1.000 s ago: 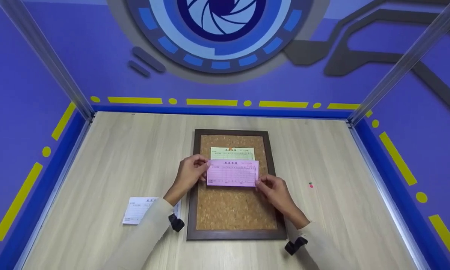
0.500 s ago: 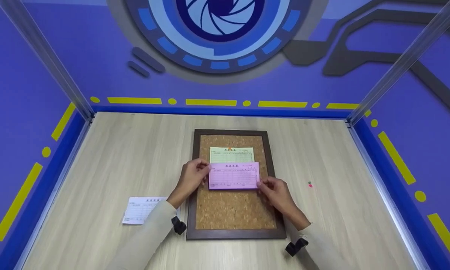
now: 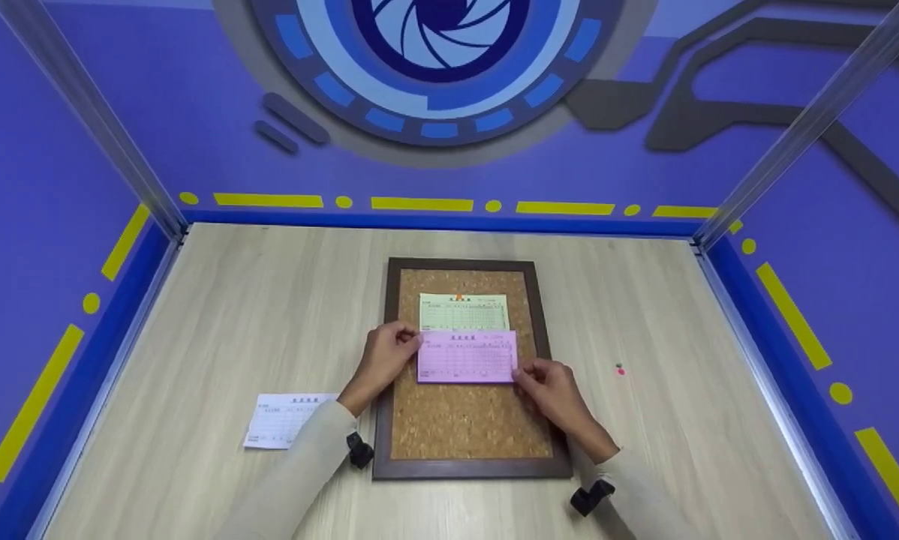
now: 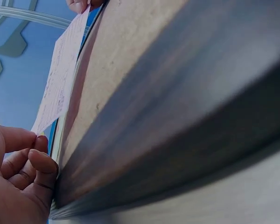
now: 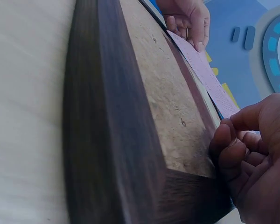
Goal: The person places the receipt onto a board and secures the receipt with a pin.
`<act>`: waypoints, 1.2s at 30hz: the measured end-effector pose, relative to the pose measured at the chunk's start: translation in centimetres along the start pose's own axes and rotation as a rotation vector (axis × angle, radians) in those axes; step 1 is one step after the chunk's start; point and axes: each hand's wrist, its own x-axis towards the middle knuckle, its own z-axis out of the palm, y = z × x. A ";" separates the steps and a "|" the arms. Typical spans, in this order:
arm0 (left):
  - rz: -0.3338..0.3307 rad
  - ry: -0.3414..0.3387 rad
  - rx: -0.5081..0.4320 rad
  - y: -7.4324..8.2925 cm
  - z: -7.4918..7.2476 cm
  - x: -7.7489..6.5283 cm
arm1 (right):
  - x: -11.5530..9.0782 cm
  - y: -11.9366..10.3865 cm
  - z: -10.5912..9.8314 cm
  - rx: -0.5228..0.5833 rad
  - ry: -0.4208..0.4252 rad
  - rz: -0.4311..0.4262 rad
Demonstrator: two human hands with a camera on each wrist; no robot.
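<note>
Pink slip [image 3: 467, 357] stretched between two hands over the cork board [image 3: 472, 424].
The left hand [image 3: 391, 352] has its grip pinched on the slip's 10 o'clock corner and the right hand [image 3: 554, 386] on the 4 o'clock corner, a diagonal hold that likely keeps thin paper flat and straight; the near edge looks lifted off the cork. At the slip's 12 o'clock lies a green slip [image 3: 463, 313] with an orange pin [image 3: 458, 297] at its top edge, probably holding it there. White paper [image 3: 281, 421] at 8 o'clock and tiny red-and-green pieces [image 3: 620, 369] at 3 o'clock rest on the surface [image 3: 232, 315], seemingly kept within reach.
</note>
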 end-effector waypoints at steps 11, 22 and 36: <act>0.083 -0.037 0.114 -0.4 0.3 0.1 | -0.3 0.7 0.2 -0.020 0.031 -0.003; 0.082 -0.072 0.213 -0.2 0.4 0.3 | -0.3 0.6 0.5 -0.062 0.078 -0.024; 0.101 -0.039 0.259 -0.1 0.5 0.5 | 0.1 0.4 0.9 -0.107 0.122 -0.001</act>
